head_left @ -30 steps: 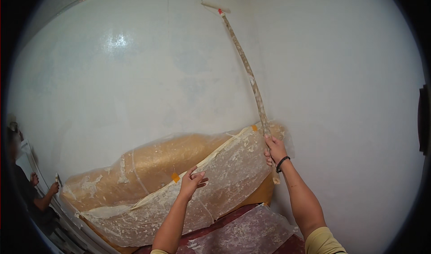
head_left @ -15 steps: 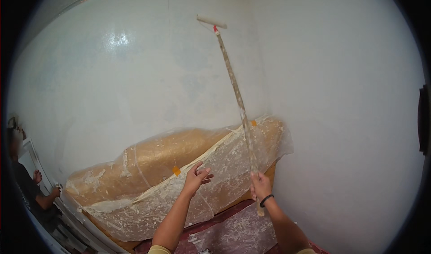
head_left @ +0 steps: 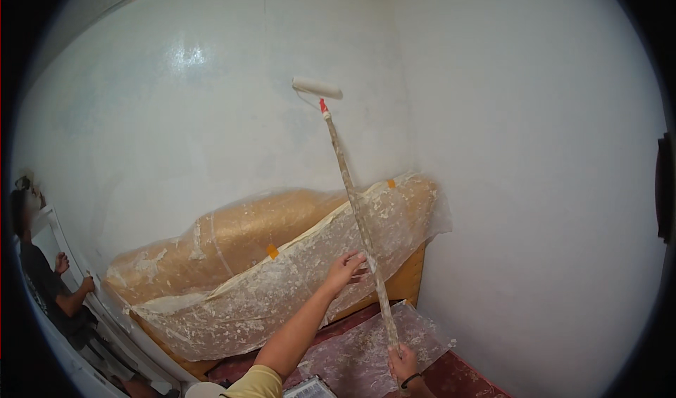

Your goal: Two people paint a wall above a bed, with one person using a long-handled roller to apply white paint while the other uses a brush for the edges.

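A paint roller [head_left: 318, 88] with a white sleeve and a red socket rests against or just before the pale wall, on a long paint-spotted pole [head_left: 343, 166]. My right hand [head_left: 403, 364], with a dark band at the wrist, is wrapped around the pole low down. My left hand [head_left: 345, 273] is at the pole's middle, fingers apart and not wrapped round it; whether the fingertips touch the pole I cannot tell. Behind the pole, paint-splashed plastic sheeting [head_left: 260, 306] covers a tan headboard [head_left: 274, 222].
More spattered plastic [head_left: 359, 349] lies over the dark red surface below. A grey tray [head_left: 308, 388] shows at the bottom edge. At far left a person [head_left: 60, 285] stands by a white door frame [head_left: 60, 239]. A dark object [head_left: 664, 187] is on the right wall.
The roller has come down the wall and slightly left. My right hand has dropped with the pole, and my left hand has moved right, close to it. The tray now shows more.
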`<state>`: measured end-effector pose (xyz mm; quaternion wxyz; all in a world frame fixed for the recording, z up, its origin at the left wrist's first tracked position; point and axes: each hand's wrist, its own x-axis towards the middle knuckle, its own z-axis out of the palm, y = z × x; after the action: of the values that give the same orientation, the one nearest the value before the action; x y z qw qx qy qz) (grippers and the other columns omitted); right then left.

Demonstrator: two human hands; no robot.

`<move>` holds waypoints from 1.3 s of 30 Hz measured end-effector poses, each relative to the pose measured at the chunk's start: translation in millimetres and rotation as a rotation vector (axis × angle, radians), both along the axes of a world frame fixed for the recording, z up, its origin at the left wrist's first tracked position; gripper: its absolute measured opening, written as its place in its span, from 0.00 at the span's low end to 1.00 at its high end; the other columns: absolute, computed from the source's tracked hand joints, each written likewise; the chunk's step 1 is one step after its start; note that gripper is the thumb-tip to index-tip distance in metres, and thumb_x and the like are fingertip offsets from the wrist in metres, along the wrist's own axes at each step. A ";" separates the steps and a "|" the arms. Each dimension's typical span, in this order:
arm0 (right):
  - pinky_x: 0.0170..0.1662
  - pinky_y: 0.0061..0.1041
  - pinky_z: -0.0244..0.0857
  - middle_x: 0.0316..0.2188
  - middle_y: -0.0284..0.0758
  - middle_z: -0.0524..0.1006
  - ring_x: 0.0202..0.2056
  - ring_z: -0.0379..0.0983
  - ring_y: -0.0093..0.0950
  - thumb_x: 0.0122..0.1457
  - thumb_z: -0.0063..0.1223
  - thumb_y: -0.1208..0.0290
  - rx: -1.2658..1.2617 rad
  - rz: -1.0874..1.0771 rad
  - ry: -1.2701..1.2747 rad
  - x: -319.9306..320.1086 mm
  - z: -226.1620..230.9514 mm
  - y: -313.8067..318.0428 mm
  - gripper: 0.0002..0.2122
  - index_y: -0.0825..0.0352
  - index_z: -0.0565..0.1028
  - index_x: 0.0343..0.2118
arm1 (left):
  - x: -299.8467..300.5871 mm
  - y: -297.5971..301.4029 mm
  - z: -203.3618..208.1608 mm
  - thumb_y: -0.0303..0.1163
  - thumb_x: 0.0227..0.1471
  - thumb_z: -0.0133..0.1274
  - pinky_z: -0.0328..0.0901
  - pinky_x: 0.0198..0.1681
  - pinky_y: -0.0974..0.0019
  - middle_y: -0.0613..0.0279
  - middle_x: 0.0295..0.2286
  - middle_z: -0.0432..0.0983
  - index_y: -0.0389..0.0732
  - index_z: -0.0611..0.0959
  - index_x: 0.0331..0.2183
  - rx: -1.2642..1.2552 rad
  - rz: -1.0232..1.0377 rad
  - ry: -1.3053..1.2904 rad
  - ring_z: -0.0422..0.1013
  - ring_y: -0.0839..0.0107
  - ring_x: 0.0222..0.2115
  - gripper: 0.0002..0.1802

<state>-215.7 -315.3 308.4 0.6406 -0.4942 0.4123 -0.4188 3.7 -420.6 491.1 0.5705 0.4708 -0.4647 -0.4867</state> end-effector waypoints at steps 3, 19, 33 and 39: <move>0.11 0.17 0.49 0.10 0.26 0.63 0.09 0.57 0.16 0.59 0.44 0.67 -0.035 -0.011 -0.046 -18.9 -29.2 23.2 0.08 0.65 0.70 0.35 | -16.1 -11.9 -4.1 0.37 0.52 0.50 0.70 0.34 0.63 0.56 0.37 0.72 0.34 0.61 0.51 0.111 -0.037 0.009 0.73 0.63 0.35 0.28; 0.21 0.24 0.56 0.16 0.31 0.68 0.18 0.64 0.22 0.57 0.46 0.66 -0.046 -0.109 0.534 -87.2 -170.2 88.7 0.10 0.68 0.71 0.34 | -62.2 60.1 -156.8 0.30 0.54 0.46 0.67 0.28 0.70 0.59 0.34 0.75 0.37 0.67 0.42 -0.005 -0.025 -0.070 0.74 0.67 0.33 0.14; 0.27 0.29 0.60 0.21 0.35 0.71 0.23 0.66 0.26 0.56 0.47 0.65 -0.044 -0.019 0.671 -64.9 -197.8 48.4 0.12 0.71 0.72 0.35 | -32.9 46.3 -158.8 0.30 0.54 0.47 0.66 0.27 0.71 0.63 0.32 0.75 0.38 0.68 0.42 0.167 0.015 -0.036 0.73 0.71 0.31 0.14; 0.30 0.31 0.61 0.24 0.36 0.72 0.25 0.67 0.28 0.55 0.47 0.65 -0.061 -0.004 0.698 -55.7 -207.2 16.4 0.13 0.71 0.72 0.36 | -21.3 18.6 -129.9 0.29 0.54 0.46 0.68 0.30 0.70 0.60 0.31 0.75 0.37 0.66 0.46 0.080 -0.016 0.079 0.73 0.69 0.33 0.17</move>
<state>-271.3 -298.9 101.2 0.4453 -0.6256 0.5946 -0.2382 -17.6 -402.1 361.2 0.5653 0.4700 -0.4254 -0.5278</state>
